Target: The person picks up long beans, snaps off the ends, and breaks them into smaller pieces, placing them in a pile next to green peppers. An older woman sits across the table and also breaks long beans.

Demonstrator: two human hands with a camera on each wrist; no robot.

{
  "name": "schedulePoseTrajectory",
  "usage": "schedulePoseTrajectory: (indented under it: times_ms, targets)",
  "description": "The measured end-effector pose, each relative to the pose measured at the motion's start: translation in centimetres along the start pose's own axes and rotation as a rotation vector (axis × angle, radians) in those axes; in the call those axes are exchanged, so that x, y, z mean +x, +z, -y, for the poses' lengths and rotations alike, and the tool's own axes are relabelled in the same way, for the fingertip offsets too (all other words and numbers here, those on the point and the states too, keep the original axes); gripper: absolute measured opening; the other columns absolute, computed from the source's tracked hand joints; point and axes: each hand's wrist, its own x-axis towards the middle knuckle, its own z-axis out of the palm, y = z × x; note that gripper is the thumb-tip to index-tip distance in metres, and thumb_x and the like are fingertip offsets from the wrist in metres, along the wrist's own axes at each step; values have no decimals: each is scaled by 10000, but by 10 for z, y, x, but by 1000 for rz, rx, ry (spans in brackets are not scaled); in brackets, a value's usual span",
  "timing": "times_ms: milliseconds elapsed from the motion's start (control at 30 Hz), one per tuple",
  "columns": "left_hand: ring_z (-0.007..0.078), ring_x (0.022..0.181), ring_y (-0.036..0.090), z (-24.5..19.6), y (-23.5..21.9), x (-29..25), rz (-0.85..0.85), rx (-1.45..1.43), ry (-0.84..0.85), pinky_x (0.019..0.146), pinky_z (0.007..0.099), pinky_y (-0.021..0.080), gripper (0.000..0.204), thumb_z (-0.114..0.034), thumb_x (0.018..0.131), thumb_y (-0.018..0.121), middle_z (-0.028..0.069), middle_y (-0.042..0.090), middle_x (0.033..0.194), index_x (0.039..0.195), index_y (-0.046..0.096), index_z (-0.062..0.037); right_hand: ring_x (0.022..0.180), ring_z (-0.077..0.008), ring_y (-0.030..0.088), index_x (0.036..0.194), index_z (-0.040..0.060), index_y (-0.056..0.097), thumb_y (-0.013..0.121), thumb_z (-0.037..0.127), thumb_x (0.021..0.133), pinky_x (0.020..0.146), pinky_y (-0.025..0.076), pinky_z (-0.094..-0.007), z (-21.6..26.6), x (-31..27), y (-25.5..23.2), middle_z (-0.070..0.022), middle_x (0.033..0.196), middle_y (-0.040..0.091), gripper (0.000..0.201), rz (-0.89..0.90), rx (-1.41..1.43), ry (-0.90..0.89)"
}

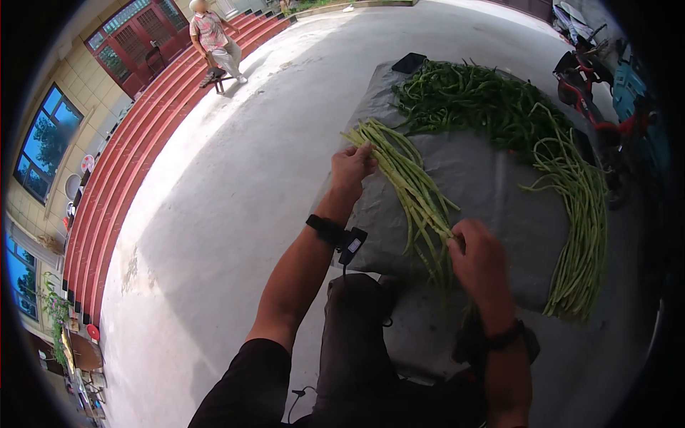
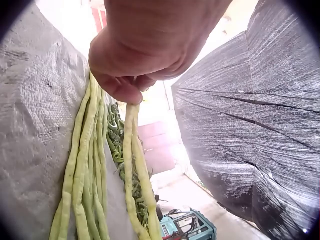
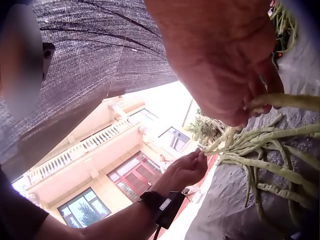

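Head view: beans (image 1: 410, 189) stretch over the grey sheet (image 1: 492, 178), between the hands. Long axis slants from far left to near right. Left hand (image 1: 351, 169) pinches bean ends at the far end; left wrist view shows two beans running from its grip. Right hand (image 1: 481, 257) sits at the near end, thumb and fingers closed on a bean. Second pile (image 1: 579, 242) lies apart, to the right; right hand is nearer to it. Judgement: the next move turns on the beans' alignment along the line joining both hands.
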Motion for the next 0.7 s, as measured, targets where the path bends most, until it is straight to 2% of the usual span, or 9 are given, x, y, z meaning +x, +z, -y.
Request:
schedulePoseTrajectory:
  times_ms: [133,333,433,533,633,700]
  targets:
    - [152,732,659,3,1,39,-38,118,-7,662,275,552,359,-277,998,721,94,723,927,1064,722,76,894,-393,656,949,38,598,744,86,871,759,521,-493,-3,25,16,-140,961,623,172,14,-42,-7]
    - [169,703,678,1,12,78,-83,277,37,609,293,544,325,-248,956,769,137,732,881,1005,731,71,921,-403,658,957,45,615,734,113,876,793,535,-509,-26,55,49,-156,982,629,160,-1,-85,17]
    - [186,717,705,7,15,90,-185,392,16,605,307,561,379,-212,913,807,160,735,924,1103,672,87,941,-412,660,960,45,618,732,129,879,811,538,-522,-36,66,68,-170,994,630,163,14,-118,2]
    - [235,824,735,22,17,97,-339,452,92,687,337,594,559,-188,854,845,178,725,1028,1252,565,88,954,-419,664,959,38,619,746,141,874,819,542,-528,-40,70,82,-181,1007,628,184,24,-125,7]
    - [275,967,723,28,15,92,-392,618,180,809,375,599,714,-168,809,866,193,698,1133,1353,469,67,942,-412,658,986,42,632,768,152,862,803,537,-506,-37,65,81,-172,1000,624,214,-1,-109,17]
    - [299,1020,697,27,9,87,-430,597,191,893,414,569,720,-197,766,895,184,692,1119,1318,501,46,937,-409,655,1012,44,636,778,157,858,798,535,-497,-34,61,77,-168,1006,621,238,-5,-85,20]
